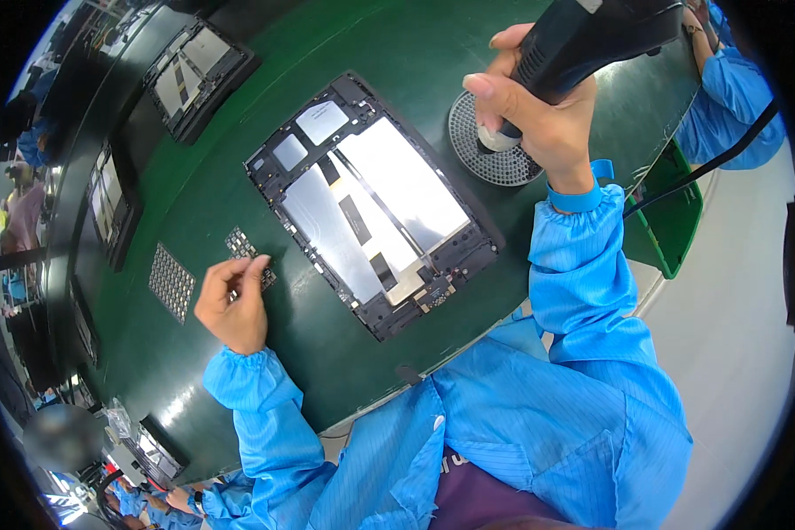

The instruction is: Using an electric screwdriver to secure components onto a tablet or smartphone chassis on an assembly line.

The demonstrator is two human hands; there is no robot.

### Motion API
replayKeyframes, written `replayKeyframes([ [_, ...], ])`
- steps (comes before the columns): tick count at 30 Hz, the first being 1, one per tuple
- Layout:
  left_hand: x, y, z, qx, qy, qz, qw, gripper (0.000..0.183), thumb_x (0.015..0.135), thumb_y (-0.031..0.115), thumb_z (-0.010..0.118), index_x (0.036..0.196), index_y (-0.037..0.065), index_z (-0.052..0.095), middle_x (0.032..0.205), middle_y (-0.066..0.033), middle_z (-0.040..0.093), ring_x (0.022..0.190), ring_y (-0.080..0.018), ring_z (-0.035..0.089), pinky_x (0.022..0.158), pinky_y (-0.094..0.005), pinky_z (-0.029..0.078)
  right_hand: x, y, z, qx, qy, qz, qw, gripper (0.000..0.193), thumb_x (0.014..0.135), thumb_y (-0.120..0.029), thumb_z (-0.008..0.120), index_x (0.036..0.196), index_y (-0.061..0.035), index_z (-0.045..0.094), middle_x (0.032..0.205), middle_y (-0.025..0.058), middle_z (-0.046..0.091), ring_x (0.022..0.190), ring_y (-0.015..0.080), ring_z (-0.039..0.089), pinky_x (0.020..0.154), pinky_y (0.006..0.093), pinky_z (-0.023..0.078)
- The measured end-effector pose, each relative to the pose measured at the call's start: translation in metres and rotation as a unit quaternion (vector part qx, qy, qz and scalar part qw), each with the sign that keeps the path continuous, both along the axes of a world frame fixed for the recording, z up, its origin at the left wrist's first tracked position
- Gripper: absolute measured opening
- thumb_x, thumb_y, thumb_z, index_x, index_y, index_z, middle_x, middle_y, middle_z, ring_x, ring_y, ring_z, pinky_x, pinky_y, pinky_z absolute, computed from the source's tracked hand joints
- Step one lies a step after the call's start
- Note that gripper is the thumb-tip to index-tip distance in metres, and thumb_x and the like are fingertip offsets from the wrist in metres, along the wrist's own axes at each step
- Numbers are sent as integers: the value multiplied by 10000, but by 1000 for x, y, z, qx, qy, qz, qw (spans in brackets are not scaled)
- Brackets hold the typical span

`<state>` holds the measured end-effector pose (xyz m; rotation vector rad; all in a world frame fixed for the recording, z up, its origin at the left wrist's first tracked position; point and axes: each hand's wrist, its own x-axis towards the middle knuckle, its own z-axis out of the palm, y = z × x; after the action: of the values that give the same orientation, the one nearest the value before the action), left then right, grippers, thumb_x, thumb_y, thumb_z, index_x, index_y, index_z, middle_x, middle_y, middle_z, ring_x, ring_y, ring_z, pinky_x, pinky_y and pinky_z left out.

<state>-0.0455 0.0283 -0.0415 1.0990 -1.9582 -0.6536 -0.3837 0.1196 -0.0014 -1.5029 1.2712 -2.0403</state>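
At the far left we see two opened tablets [106, 208] [194, 75] near the rim of the view. Next, on the green bench [344, 362], we find a gridded sheet of small silver pieces [171, 283]. Just right of it, our left hand [238, 296] has its thumb and fingers drawn close together over a speckled strip [238, 240]; we cannot tell whether they pinch it. In the middle of the bench, a larger-looking opened tablet [367, 203] lies slanted, its silver panels facing up and a ribbon cable [355, 221] along them. Beside its upper right edge sits a round grey gridded tray [481, 168]. Above that, our right hand [548, 124] is curled around a black vented tool [583, 49]. Farther right we see a green bin [680, 216] and a co-worker's blue sleeve [738, 106].
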Motion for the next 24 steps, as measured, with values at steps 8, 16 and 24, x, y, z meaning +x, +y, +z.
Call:
replayKeyframes([
  [8,-2,-2,-2,-32,-33,7,999,104,737,-6,723,803,-11,644,757,-37,603,603,-67,515,527,-185,398,6,1,0,35,-8,-1,999,329,755,14,703,1028,12,521,645,71,594,495,130,554,462,233,441],
  [16,-17,19,9,-107,-65,-37,991,138,705,-7,746,811,5,660,732,-71,615,573,-107,547,498,-225,426,13,0,6,71,-25,-6,997,336,741,27,710,1019,6,523,636,61,581,499,118,551,460,231,426],
  [24,-28,37,-5,-80,-34,-159,983,167,665,-38,711,812,-2,641,763,-113,600,644,-261,603,547,-322,488,43,-8,43,-27,-27,80,996,386,797,-16,592,1153,27,452,619,50,517,500,140,516,512,294,447],
])
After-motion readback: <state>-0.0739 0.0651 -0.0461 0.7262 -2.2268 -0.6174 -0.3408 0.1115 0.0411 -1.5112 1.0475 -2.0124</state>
